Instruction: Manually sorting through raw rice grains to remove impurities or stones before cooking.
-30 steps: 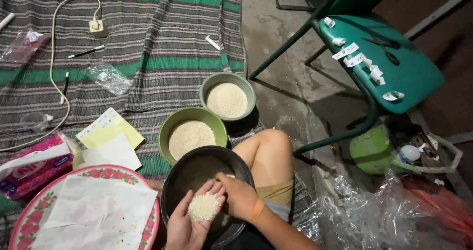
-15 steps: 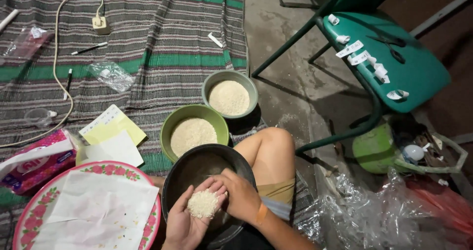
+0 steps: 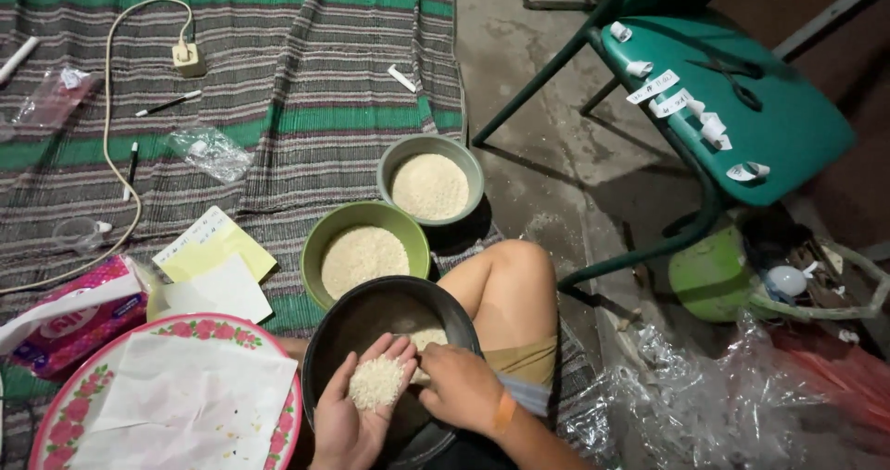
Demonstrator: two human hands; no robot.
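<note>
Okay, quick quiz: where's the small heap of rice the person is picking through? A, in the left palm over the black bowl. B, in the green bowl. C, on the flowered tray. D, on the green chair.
A: the rice lies in the cupped left hand above the black bowl, the right hand touching it.

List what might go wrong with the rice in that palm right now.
The rice sits heaped on the open left hand while the right hand picks at it; grains may slip off past the dark bowl. The green bowl stands close by, so an elbow could tip it.
</note>
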